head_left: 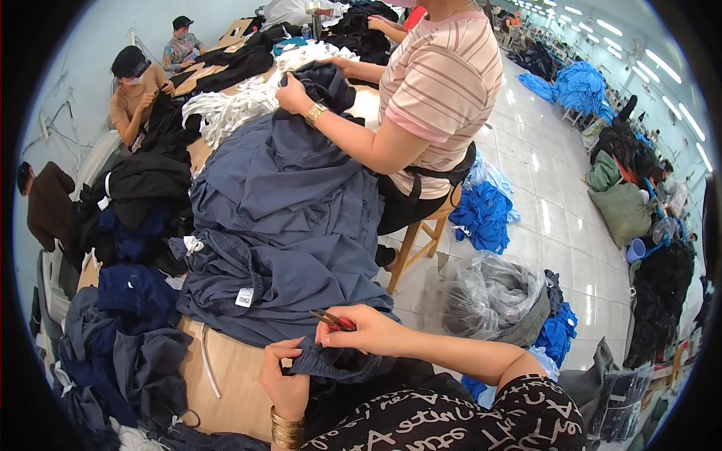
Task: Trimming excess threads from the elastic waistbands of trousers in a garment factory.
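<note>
Sewing workshop, pale wood table (pixel 239 395) near left, tiled floor (pixel 556 233) right. Left hand (pixel 286 385): fingers curled closed, pinching one dark garment (pixel 338 362) by its gathered band, in front of the body. Right hand (pixel 367 331): closed round one pair of snips (pixel 335 322), tips pointing left, near the band. Best handling, as judged: band taut, tips clear of cloth and fingers. Beyond: one white cord (pixel 207 362) on bare wood, one white label (pixel 244 298) on the blue-grey pile (pixel 286 188), one striped-shirt co-worker (pixel 444 94) far side.

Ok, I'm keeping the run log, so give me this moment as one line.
left hand: holds dark garment | right hand: holds snips, at garment | table: white strip, grey clothes pile
</note>
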`<state>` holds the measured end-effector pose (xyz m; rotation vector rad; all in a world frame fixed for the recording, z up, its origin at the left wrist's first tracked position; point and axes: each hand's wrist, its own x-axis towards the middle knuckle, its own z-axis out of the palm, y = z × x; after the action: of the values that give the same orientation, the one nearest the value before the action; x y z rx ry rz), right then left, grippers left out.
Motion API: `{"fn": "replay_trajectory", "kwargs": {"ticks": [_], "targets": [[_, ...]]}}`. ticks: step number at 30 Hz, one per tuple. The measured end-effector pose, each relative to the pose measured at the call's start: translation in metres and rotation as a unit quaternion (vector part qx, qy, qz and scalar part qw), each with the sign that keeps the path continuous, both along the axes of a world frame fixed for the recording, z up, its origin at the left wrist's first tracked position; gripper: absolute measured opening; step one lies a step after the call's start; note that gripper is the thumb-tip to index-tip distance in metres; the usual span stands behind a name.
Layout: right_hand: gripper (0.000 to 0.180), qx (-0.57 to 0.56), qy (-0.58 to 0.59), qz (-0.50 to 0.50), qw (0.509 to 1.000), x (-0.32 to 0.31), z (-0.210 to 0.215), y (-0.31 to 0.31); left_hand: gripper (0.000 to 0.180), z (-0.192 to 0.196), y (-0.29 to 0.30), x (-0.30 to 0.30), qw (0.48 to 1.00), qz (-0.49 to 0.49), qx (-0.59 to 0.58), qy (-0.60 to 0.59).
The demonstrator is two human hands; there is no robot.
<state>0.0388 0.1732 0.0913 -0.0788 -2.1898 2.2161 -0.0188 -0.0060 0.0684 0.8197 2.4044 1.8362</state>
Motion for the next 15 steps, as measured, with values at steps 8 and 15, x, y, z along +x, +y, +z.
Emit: {"fn": "replay_trajectory", "kwargs": {"ticks": [8,15], "targets": [[0.018,-0.037,-0.088,0.038,0.995,-0.001,0.015,0.008,0.034,0.014,-0.023,-0.016,0.981,-0.161,-0.07,-0.079],[0.017,0.171,0.021,0.027,0.985,-0.011,0.005,-0.018,0.038,0.046,-0.032,-0.035,0.972,-0.106,-0.17,-0.126]]}}
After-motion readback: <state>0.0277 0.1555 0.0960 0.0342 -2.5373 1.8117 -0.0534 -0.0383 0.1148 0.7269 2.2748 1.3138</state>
